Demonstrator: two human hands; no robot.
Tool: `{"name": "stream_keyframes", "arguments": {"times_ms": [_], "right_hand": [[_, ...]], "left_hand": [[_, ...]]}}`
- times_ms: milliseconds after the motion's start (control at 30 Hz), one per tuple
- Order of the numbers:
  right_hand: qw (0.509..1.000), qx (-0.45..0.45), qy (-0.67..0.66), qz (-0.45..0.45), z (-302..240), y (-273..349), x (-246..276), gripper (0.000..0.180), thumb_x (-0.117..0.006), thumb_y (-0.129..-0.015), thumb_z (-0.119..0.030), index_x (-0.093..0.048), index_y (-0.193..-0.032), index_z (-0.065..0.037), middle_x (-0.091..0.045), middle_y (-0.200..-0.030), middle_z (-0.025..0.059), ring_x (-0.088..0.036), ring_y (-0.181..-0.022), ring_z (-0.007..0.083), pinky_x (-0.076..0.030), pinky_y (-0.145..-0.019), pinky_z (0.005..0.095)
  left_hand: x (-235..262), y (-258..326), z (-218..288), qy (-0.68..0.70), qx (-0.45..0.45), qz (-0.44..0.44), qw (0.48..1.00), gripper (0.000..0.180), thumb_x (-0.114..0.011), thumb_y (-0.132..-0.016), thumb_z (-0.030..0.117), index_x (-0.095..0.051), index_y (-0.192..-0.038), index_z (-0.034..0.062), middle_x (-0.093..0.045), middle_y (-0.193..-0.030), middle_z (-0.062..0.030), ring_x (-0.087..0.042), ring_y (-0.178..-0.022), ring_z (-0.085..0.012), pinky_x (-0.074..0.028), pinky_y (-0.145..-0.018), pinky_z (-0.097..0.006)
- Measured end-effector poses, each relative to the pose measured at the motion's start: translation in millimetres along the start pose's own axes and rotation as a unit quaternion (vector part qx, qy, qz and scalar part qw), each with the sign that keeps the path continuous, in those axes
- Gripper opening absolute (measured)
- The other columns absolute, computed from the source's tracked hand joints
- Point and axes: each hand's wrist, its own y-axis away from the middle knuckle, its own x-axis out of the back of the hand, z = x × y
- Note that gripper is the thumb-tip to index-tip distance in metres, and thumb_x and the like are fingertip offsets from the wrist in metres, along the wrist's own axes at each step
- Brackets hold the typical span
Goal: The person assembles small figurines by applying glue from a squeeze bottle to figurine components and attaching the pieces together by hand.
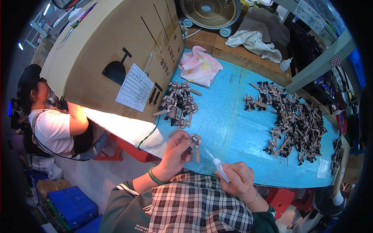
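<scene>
Between the fingertips of my left hand (pixel 176 152) is a small toy figure (pixel 195 139) in pinkish-brown and black, with a flat tan stick-like piece (pixel 197 154) hanging below it. My right hand (pixel 239 179) is closed around a small white squeeze bottle (pixel 220 167). The bottle's thin nozzle points up and left toward the figure, with a small gap between them. Just beyond my left hand, a small cluster of similar figures (pixel 179 101) lies on the blue tabletop (pixel 221 128). Some of them also have flat tan pieces.
A big cardboard box (pixel 128 46) stands at the left edge of the table. A large heap of figures (pixel 297 124) covers the right side. A pink cloth (pixel 200 66) and a fan (pixel 210 15) are at the back. Another person (pixel 54 120) sits beyond the box.
</scene>
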Motion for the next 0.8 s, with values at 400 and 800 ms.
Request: {"name": "stream_keyframes", "arguments": {"times_ms": [400,800], "right_hand": [[1.000,-0.010,-0.016,0.003,-1.1,-0.5,-1.0,0.037,-0.081,-0.060,-0.001,-0.064,-0.093,-0.002,-0.059,-0.078,0.0064,-0.058,-0.059,0.0205,-0.043,-0.045,0.0285],[1.000,-0.008,-0.020,-0.007,-0.8,-2.0,0.1,0.035,-0.080,-0.061,0.001,-0.065,-0.093,-0.001,-0.059,-0.079,0.0073,-0.060,-0.061,0.0215,-0.046,-0.047,0.0290]], "left_hand": [[0.7,2.6,-1.9,-0.048,-0.040,-0.014,0.998,0.013,-0.054,-0.093,0.006,-0.042,-0.099,0.0067,-0.065,-0.097,-0.0123,-0.052,-0.061,-0.0072,-0.041,-0.047,-0.018],[-2.2,4.3,0.7,-0.092,-0.066,-0.010,0.993,0.014,-0.055,-0.092,0.005,-0.043,-0.099,0.0072,-0.065,-0.094,-0.0104,-0.052,-0.065,-0.0047,-0.040,-0.047,-0.017]]}}
